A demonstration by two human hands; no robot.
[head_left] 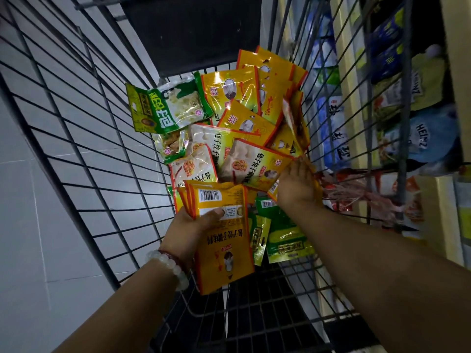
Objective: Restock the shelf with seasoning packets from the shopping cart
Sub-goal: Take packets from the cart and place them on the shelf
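shopping cart [84,138]: loose seasoning packets [229,138] heaped inside | left hand [190,231]: grips yellow packet stack [224,240] above cart floor | right hand [297,184]: fingers pinching a yellow packet [293,118] by cart's right wall

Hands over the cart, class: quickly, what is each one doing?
Left hand: grips a stack of yellow packets.
Right hand: reaches into the pile; grip cannot be told.

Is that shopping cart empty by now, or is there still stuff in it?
Not empty. Many yellow and green packets still lie piled in the cart, and the left hand holds a few more above it.
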